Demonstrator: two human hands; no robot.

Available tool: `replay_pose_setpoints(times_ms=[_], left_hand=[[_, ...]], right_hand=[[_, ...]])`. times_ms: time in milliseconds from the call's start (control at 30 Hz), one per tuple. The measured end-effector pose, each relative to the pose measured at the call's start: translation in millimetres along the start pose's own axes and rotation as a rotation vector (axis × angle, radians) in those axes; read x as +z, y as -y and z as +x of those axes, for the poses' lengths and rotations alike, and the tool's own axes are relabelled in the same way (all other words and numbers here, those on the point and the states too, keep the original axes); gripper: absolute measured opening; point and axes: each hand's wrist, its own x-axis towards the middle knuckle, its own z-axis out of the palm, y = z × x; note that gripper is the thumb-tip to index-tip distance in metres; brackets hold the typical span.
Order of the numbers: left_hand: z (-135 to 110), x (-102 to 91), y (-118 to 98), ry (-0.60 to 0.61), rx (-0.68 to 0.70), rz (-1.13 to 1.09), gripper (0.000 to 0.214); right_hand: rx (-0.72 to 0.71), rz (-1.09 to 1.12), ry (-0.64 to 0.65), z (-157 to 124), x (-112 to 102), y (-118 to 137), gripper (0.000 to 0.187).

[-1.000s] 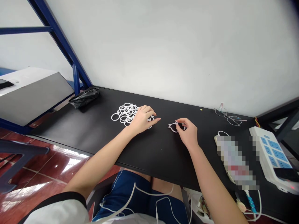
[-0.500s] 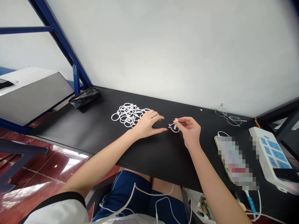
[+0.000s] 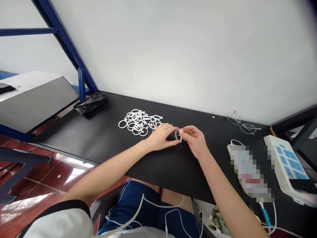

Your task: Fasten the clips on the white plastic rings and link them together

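A white plastic curtain ring (image 3: pixel 176 135) is held between my two hands, a little above the black table. The fingertips and thumb of my left hand (image 3: pixel 164 136) close on its left side. On its right side, my right hand (image 3: pixel 195 138) pinches it with thumb and forefinger. Part of the ring is hidden behind the fingers. Just left of my left hand, a loose pile of similar white rings (image 3: pixel 136 123) lies on the table, many overlapping.
A crumpled black plastic bag (image 3: pixel 90 104) lies at the table's (image 3: pixel 99 145) far left. Eyeglasses (image 3: pixel 248 128), a blurred-out phone (image 3: pixel 250 173) with a cable, and a white power strip (image 3: pixel 288 165) are on the right. A pale wall stands behind.
My right hand has moved left with the ring. My left hand, fingers apart before, has shifted slightly right and closed on the ring's left side.
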Motion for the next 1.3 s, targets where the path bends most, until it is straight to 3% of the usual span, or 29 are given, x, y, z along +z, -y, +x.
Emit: replay_pose_setpoints(times_ms=[333,567,933,1300], left_hand=[[1,-2.1,1,-0.238,-0.07,-0.096,0.025],[4,-8.5,-2,-0.294,-0.121,-0.247,0.021],[4,-10.5,3,-0.049,-0.219,-0.463,0.032],[5,-10.3,3,-0.026,-0.284,-0.578,0.032]], right_hand=[[-0.063,-0.145,-0.084,2,-1,0,0.024],[-0.061,-0.284,-0.053,-1,1,-1,0.024],[-0.051,-0.19,-0.109,2,-6,-2,0.024],[-0.152,-0.229,-0.147,-3,1,-2,0.022]])
